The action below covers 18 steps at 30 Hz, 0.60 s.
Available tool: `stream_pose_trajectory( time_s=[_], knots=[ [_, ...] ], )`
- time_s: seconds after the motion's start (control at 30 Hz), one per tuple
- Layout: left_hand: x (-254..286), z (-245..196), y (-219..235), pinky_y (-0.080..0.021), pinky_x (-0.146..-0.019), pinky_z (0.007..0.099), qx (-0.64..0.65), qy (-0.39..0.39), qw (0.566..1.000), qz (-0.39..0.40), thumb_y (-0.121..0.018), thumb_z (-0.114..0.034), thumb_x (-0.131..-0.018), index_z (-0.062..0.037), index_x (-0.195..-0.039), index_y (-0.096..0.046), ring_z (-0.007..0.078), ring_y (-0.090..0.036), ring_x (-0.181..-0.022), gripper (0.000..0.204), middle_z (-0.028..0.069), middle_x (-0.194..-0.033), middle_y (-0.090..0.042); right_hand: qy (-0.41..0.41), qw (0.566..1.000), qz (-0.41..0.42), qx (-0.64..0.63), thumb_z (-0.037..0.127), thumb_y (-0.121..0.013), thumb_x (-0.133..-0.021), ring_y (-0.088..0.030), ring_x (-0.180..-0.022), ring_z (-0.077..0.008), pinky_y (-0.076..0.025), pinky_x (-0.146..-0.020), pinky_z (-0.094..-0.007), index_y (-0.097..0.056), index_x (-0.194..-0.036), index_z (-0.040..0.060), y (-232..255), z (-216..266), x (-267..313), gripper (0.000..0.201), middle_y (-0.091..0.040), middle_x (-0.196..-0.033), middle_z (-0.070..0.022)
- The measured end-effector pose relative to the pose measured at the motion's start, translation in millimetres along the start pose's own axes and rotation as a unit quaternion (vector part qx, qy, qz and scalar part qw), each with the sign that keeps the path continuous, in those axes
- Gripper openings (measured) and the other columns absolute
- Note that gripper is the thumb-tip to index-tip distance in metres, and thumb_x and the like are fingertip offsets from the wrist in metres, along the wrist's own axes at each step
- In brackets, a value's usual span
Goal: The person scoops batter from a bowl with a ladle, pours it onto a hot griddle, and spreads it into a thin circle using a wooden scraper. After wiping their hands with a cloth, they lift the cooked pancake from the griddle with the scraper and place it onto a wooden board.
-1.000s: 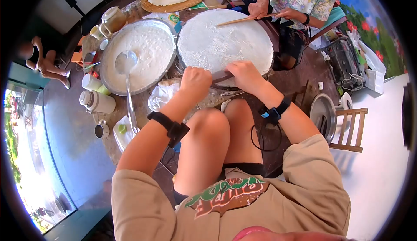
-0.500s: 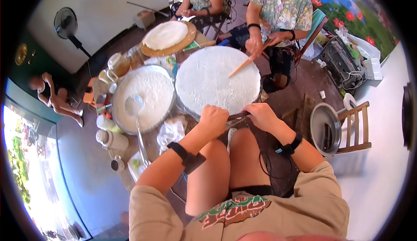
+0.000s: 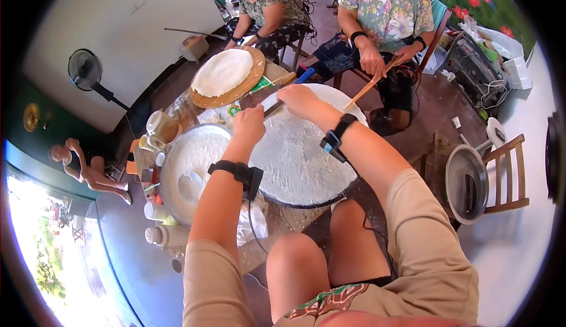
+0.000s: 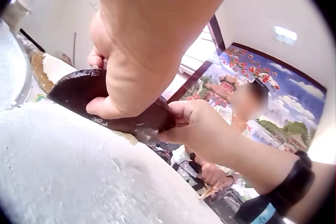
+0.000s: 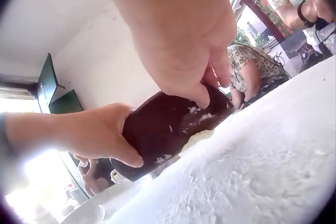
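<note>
Both hands grip one dark brown scraper [image 5: 157, 124] with a curved edge, held on edge at the far left part of a round griddle [image 3: 306, 162]. A thin white layer with a rough, streaked surface coats the griddle. My left hand [image 3: 249, 125] holds the scraper's left end, its thumb lying flat on the near face in the left wrist view. At the other end, my right hand [image 3: 302, 101] pinches it between thumb and fingers. A little pale paste [image 5: 198, 139] shows along the scraper's lower edge.
Left of the griddle stands a wide metal basin [image 3: 164, 171] of white batter with a ladle [image 3: 190, 185] in it. Beyond lies a pale round sheet [image 3: 223, 72] on a woven tray [image 3: 254, 75]. Opposite, a seated person holds a wooden stick [image 3: 368, 86] over the griddle's edge.
Both hands have carried the scraper from the griddle's near edge to its far left side. The person opposite has drawn the stick back towards their lap. The head view has shifted.
</note>
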State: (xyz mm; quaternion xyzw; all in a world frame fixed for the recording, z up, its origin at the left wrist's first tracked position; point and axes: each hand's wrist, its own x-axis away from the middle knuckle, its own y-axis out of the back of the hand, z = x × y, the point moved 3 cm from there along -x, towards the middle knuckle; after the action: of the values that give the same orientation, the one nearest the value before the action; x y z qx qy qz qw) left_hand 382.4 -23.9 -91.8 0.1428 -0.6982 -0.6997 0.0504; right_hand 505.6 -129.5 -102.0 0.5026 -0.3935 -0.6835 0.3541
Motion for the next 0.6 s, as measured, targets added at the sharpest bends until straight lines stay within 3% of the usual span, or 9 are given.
stream_pose_trajectory(
  time_s=[0.2, 0.4, 0.6],
  knots=[
    [-11, 29, -26, -0.047, -0.075, 0.0472, 0.043, 0.071, 0.996, 0.045, -0.053, -0.003, -0.073, -0.0030, -0.085, -0.059, 0.0396, -0.061, -0.086, 0.013, 0.0214, -0.083, -0.064, 0.046, 0.999, -0.009, -0.005, 0.006, -0.056, -0.074, -0.062, -0.083, -0.0318, -0.049, -0.072, -0.0411, -0.062, -0.079, 0.0065, -36, -11, -34, 0.008, -0.063, -0.077, -0.0147],
    [6, 7, -25, -0.051, -0.073, 0.0428, -0.011, 0.033, 0.999, 0.034, -0.054, -0.004, -0.073, -0.0029, -0.080, -0.062, 0.0353, -0.064, -0.080, 0.011, 0.0189, -0.081, -0.066, 0.102, 0.992, 0.052, 0.047, 0.006, -0.056, -0.072, -0.063, -0.078, -0.0319, -0.049, -0.070, -0.0408, -0.061, -0.076, 0.0054, -20, -5, -8, 0.006, -0.063, -0.077, -0.0147],
    [37, -26, -18, -0.050, -0.068, 0.0428, -0.001, -0.037, 0.999, 0.010, -0.055, -0.002, -0.070, -0.0033, -0.074, -0.059, 0.0345, -0.064, -0.075, 0.006, 0.0178, -0.072, -0.064, 0.093, 0.990, 0.087, 0.061, 0.004, -0.057, -0.071, -0.065, -0.077, -0.0312, -0.051, -0.069, -0.0394, -0.065, -0.075, 0.0025, 11, 13, 40, 0.009, -0.065, -0.075, -0.0162]
  ],
)
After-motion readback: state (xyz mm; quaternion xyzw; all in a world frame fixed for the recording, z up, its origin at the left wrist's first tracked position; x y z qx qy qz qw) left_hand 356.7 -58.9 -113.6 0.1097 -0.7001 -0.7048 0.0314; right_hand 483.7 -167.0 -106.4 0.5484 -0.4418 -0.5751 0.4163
